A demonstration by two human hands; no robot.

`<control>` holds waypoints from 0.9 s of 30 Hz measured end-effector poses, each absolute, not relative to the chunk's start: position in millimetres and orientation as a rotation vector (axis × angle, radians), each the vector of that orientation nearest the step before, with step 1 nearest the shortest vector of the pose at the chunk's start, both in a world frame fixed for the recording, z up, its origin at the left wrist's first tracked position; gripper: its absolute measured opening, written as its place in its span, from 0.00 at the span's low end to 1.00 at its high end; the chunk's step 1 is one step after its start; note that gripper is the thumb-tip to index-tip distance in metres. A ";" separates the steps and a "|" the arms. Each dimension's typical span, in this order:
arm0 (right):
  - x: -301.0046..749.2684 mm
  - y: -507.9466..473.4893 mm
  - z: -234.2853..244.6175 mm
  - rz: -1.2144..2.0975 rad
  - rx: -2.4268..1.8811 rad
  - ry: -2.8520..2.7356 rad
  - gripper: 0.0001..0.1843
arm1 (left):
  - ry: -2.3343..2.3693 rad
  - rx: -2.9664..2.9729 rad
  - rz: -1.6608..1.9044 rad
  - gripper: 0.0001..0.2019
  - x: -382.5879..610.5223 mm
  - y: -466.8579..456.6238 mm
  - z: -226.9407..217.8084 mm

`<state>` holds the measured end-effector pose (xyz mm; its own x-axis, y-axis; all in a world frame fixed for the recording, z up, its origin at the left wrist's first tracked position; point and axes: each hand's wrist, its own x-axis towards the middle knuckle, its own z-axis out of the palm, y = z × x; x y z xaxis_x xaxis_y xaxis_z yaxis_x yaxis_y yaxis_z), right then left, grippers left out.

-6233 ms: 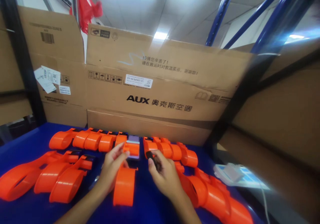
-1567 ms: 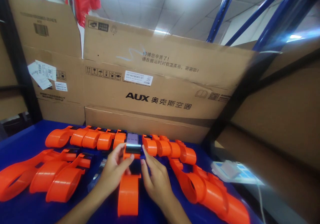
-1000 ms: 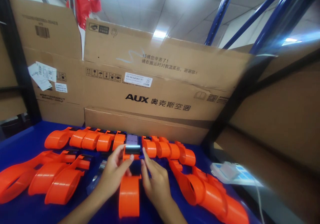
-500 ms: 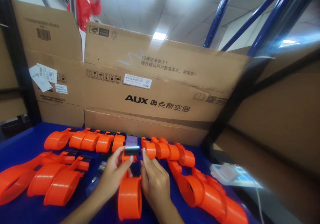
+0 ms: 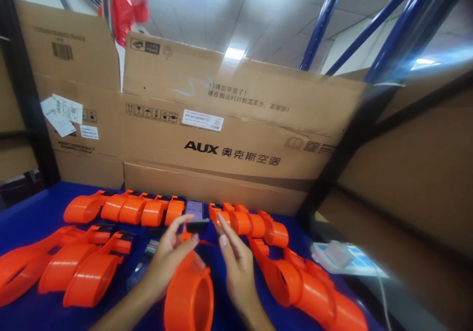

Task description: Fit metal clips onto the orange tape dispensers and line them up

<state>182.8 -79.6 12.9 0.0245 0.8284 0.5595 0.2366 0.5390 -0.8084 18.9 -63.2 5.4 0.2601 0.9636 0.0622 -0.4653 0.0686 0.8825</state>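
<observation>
My left hand [image 5: 170,252] is closed around the neck of an orange tape dispenser [image 5: 183,294]. Its dark upper end shows between thumb and fingers, and its wide ring hangs below, tilted so that the opening faces right. To the right, my right hand [image 5: 238,264] stands apart from the dispenser, its fingers stretched out and holding nothing. Part of the dispenser's neck is hidden behind my left fingers. Just beyond my hands a phone [image 5: 194,209] with a lit screen leans at the back.
Several more orange dispensers [image 5: 86,277] lie in rows left and right on the blue table [image 5: 22,210]. A clear plastic bag [image 5: 142,267] is beside my left forearm. Cardboard [image 5: 158,176] walls the back. A white power strip [image 5: 349,259] sits at the right.
My right hand has moved off the dispenser to the right, its fingers opening. In my left hand the dispenser has turned, its ring swinging down and slightly left.
</observation>
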 end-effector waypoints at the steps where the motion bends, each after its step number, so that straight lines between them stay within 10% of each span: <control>1: 184.9 -79.4 15.1 0.678 -0.930 -1.474 0.27 | 0.634 0.961 1.146 0.43 19.0 -64.3 6.7; 8: 194.1 -80.2 25.9 1.140 -0.762 -1.502 0.29 | 0.510 0.923 0.984 0.41 24.5 -81.4 15.1; 18: 173.5 -79.3 15.5 1.171 -0.734 -1.462 0.20 | 0.623 1.152 1.131 0.23 17.5 -83.5 18.7; 27: 185.4 -76.1 17.6 0.858 -1.153 -1.708 0.22 | 0.552 0.739 1.208 0.29 -4.6 -62.8 21.7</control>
